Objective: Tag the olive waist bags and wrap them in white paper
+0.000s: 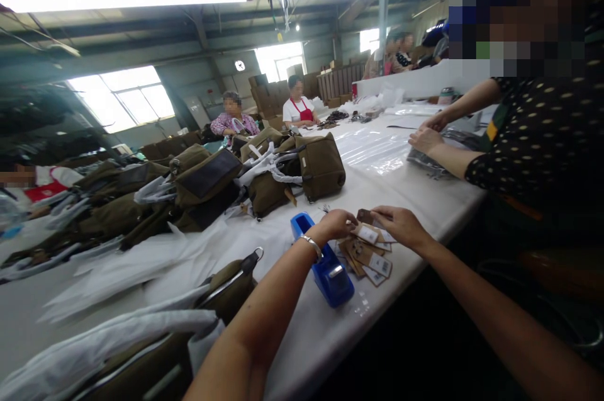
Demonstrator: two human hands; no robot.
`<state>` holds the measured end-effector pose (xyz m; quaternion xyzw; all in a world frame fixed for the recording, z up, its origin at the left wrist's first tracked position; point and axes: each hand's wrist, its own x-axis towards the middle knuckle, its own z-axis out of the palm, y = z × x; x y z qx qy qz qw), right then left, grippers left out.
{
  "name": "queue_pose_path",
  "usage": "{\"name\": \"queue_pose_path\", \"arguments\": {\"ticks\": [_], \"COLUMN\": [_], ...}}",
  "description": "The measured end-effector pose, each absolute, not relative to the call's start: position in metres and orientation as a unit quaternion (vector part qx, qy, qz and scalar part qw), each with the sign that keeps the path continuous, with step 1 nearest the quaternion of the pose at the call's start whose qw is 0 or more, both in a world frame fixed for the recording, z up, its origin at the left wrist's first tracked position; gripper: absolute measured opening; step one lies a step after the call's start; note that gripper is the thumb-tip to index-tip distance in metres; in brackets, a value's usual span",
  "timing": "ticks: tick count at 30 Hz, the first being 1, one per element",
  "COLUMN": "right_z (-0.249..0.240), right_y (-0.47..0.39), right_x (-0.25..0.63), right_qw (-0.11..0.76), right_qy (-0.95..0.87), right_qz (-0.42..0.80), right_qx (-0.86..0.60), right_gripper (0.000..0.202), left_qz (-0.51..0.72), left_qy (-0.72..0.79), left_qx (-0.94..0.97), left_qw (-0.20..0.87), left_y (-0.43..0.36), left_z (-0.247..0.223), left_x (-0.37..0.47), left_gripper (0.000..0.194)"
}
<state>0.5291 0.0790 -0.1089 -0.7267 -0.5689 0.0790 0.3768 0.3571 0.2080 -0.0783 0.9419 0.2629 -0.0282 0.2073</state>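
Note:
My right hand (401, 226) pinches a small dark brown hang tag (364, 216) between thumb and fingers, just above the table. Close to the tag's left side is my left hand (337, 225), a bracelet on its wrist and its fingers curled together; what they hold, if anything, is too small to make out. Beneath both hands lies a loose pile of brown tags with white barcode labels (379, 264). A blue tape dispenser (333, 281) stands left of the pile, partly behind my left wrist.
Olive bags (323, 165) with white-wrapped handles crowd the table's left side, and another bag (155, 363) lies near my left forearm. White wrapping sheets (127, 275) are spread between them. At right, a co-worker's hands (427, 136) press on a plastic-wrapped item (438, 162).

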Motion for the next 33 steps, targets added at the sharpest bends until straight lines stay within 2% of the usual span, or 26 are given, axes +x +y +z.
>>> {"name": "queue_pose_path", "arguments": {"ticks": [5,9,15,22,29,33], "right_z": [-0.106,-0.108,-0.115,-0.121,-0.118,-0.108], "right_y": [0.076,0.086,0.107,0.118,0.125,0.123], "right_x": [0.526,0.506,0.494,0.507,0.509,0.504], "right_qw": [0.345,0.336,0.323,0.306,0.369,0.439], "right_qy": [-0.545,-0.6,-0.607,-0.594,-0.555,-0.515], "right_qz": [0.043,0.058,0.103,0.146,0.253,0.376], "right_qx": [-0.763,-0.724,-0.719,-0.73,-0.701,-0.633], "right_gripper": [0.033,0.045,0.028,0.024,0.02,0.032], "left_qz": [-0.019,-0.008,-0.006,0.01,-0.013,-0.038], "left_qy": [0.297,0.29,0.296,0.289,0.309,0.337], "left_qx": [0.933,0.935,0.935,0.936,0.932,0.924], "left_qw": [0.201,0.205,0.198,0.202,0.19,0.177], "left_y": [0.215,0.215,0.213,0.221,0.221,0.222], "left_z": [-0.084,-0.086,-0.086,-0.088,-0.091,-0.093], "left_x": [0.354,0.353,0.353,0.353,0.356,0.36], "left_gripper": [0.025,0.025,0.025,0.027,0.027,0.026]}}
